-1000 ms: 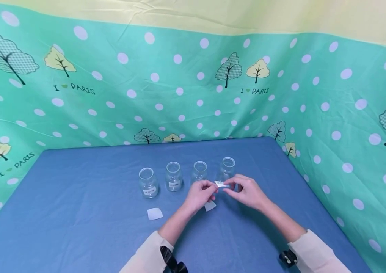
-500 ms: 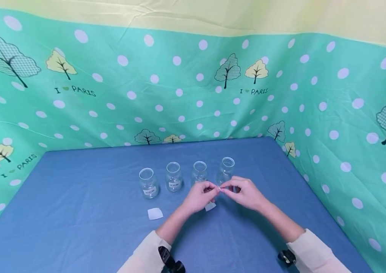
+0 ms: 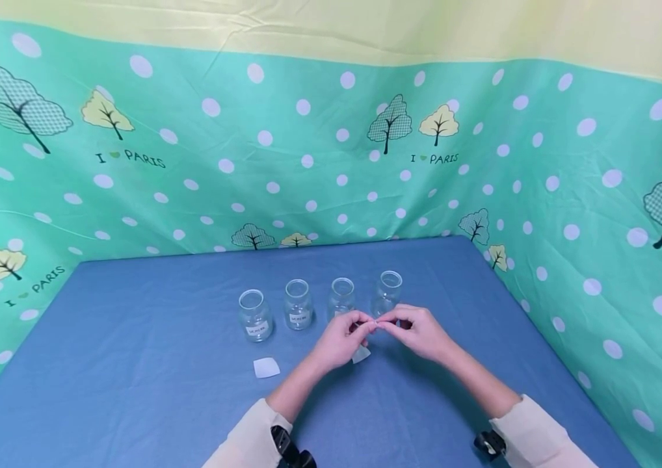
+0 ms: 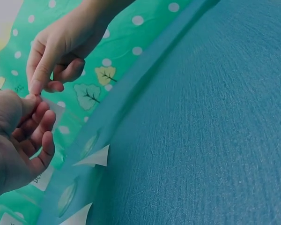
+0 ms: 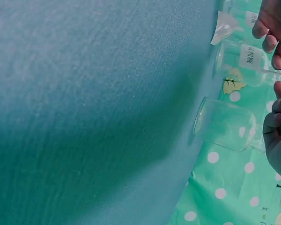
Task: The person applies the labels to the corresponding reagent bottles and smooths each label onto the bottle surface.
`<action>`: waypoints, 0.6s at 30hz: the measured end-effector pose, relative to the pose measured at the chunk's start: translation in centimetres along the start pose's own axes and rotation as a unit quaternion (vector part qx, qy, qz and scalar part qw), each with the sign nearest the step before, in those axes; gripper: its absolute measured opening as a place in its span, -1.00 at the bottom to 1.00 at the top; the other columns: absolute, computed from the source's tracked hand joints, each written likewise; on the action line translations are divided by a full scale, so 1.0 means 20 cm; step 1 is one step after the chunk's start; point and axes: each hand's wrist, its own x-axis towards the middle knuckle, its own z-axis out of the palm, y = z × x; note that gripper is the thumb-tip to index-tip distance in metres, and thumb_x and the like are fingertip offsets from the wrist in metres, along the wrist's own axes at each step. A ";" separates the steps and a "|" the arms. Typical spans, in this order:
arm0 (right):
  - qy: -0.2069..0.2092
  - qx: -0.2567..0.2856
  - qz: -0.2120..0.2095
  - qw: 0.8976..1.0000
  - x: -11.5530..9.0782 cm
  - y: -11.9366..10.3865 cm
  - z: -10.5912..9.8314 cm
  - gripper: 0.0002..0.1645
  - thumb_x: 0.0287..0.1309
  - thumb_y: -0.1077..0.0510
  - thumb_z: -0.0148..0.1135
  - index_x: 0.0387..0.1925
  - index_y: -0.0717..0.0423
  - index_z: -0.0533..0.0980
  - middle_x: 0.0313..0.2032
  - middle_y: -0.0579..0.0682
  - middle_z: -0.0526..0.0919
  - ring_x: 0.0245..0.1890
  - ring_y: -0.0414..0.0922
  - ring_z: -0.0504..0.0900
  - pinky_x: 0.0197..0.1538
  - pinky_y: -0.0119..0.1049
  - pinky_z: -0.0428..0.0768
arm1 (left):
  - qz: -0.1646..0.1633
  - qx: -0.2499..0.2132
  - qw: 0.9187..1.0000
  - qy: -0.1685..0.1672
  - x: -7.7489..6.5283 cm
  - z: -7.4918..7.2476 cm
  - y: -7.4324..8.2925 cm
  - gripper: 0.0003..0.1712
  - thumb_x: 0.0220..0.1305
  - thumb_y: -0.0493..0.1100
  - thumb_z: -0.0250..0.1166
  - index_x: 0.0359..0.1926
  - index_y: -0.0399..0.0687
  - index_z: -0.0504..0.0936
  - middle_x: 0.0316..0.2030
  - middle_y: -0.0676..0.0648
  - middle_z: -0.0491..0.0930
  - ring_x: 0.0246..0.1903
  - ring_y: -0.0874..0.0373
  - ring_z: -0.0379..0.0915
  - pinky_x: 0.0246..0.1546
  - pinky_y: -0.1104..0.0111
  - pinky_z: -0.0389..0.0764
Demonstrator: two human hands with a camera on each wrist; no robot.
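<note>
In front of the jars, both hands meet fingertip to fingertip over the table. A small white label [image 4: 55, 109] shows between them in the left wrist view, mostly hidden by fingers in the head view. My left hand [image 3: 339, 339] pinches it with thumb and forefinger. From the other side my right hand [image 3: 423, 331] pinches its edge. Right behind the hands stands a glass jar [image 5: 225, 125] with no label visible on it. The neighbouring jar [image 5: 239, 61] bears a white printed label.
Further left are two more open glass jars, one [image 3: 298, 302] beside the other [image 3: 253, 312], both with printed labels. A white paper piece [image 3: 266, 367] lies in front of them, and another paper piece [image 3: 361, 353] lies under the left hand. Polka-dot cloth hangs behind the blue table [image 3: 132, 351].
One second ago the hands were slightly apart with the label showing between them. The right fingers have moved left to meet the left fingertips, covering most of the label.
</note>
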 end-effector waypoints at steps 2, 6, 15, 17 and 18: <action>0.002 0.009 0.007 1.000 0.00 0.00 0.00 -0.90 0.07 0.24 0.30 -0.35 0.04 0.68 -0.51 -0.03 0.64 -0.61 -0.31 0.34 -0.55 -0.48 0.37 | 0.004 0.001 1.000 0.001 0.00 0.00 0.00 -0.78 0.33 -0.14 0.14 -0.19 -0.21 0.61 -0.31 -0.32 0.60 -0.52 0.28 0.47 -0.47 0.52 0.48; 0.003 0.024 0.021 0.999 0.00 0.00 0.00 -0.91 0.08 0.23 0.30 -0.34 0.04 0.68 -0.50 -0.01 0.64 -0.62 -0.31 0.34 -0.55 -0.47 0.38 | 0.009 0.006 1.000 0.003 -0.01 0.00 0.01 -0.78 0.33 -0.14 0.14 -0.17 -0.20 0.60 -0.33 -0.31 0.60 -0.52 0.28 0.47 -0.48 0.51 0.47; -0.013 0.027 0.057 0.998 0.00 0.00 0.00 -0.91 0.14 0.15 0.26 -0.31 0.00 0.65 -0.46 -0.11 0.63 -0.64 -0.33 0.34 -0.56 -0.45 0.39 | 0.017 0.012 0.999 0.025 -0.01 0.00 0.02 -0.82 0.28 -0.14 0.18 -0.24 -0.15 0.61 -0.39 -0.17 0.62 -0.55 0.36 0.37 -0.50 0.53 0.44; -0.017 0.023 0.067 0.997 0.00 0.00 0.00 -0.92 0.16 0.13 0.25 -0.31 -0.02 0.64 -0.48 -0.15 0.61 -0.66 -0.33 0.32 -0.57 -0.44 0.38 | 0.021 0.012 0.999 0.031 -0.01 0.00 0.02 -0.83 0.26 -0.15 0.20 -0.26 -0.16 0.62 -0.37 -0.11 0.61 -0.55 0.36 0.35 -0.50 0.52 0.44; -0.018 0.020 0.072 0.997 0.00 -0.01 0.01 -0.93 0.16 0.13 0.25 -0.32 -0.03 0.63 -0.49 -0.16 0.59 -0.67 -0.34 0.31 -0.58 -0.44 0.37 | 0.021 0.011 0.999 0.032 -0.01 0.00 0.02 -0.84 0.26 -0.15 0.20 -0.27 -0.16 0.62 -0.38 -0.11 0.61 -0.55 0.36 0.35 -0.50 0.52 0.44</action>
